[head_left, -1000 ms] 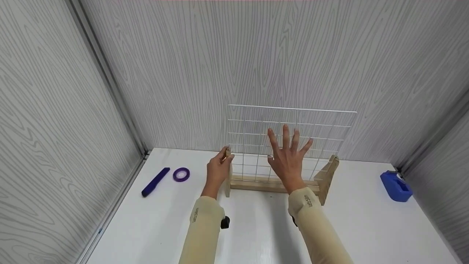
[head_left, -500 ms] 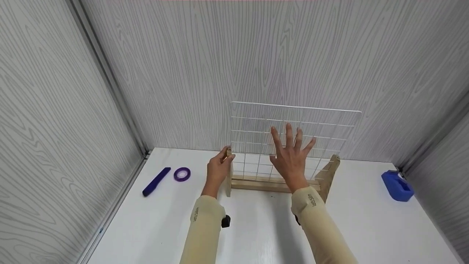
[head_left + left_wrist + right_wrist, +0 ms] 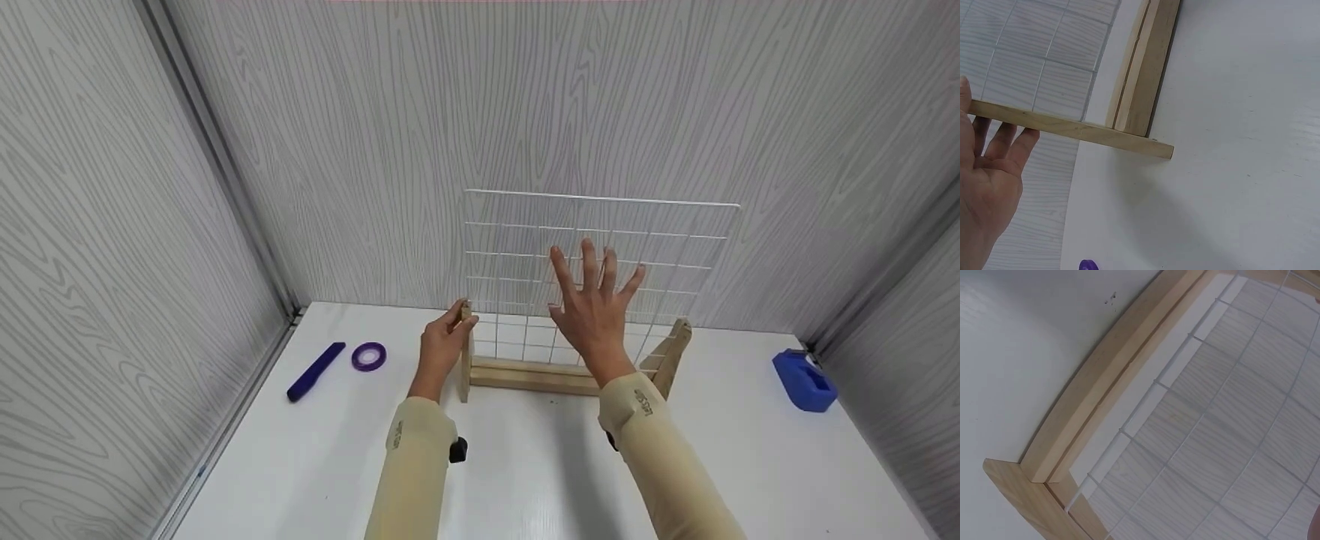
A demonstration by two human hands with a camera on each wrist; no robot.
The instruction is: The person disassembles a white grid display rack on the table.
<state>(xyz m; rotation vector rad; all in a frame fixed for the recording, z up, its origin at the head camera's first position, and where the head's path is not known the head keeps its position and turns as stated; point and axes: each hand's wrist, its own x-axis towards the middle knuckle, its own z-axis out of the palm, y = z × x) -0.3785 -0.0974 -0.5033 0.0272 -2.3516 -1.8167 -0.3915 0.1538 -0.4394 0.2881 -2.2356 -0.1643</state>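
Observation:
A white wire grid panel (image 3: 600,197) stands upright behind a wooden stand (image 3: 532,381). My left hand (image 3: 441,346) pinches the top of the stand's left side piece (image 3: 1089,131), thumb on one face and fingers on the other. Against the grid, my right hand (image 3: 595,322) lies with fingers spread and straight. The right wrist view shows the grid's lower wire (image 3: 1140,405) lifted off the grooved crossbar (image 3: 1092,396), a gap between them. At the stand's other end, the right side piece (image 3: 673,349) leans outward.
To the left on the white table (image 3: 510,480) lie a slim purple bar (image 3: 316,373) and a purple ring (image 3: 357,360). A blue tape dispenser (image 3: 804,384) sits at the right. Grey wood-patterned walls (image 3: 375,150) enclose the back and sides.
The grid has risen, its top wire higher against the back wall, and my right hand has moved up with it. My left hand keeps its hold on the stand's side piece.

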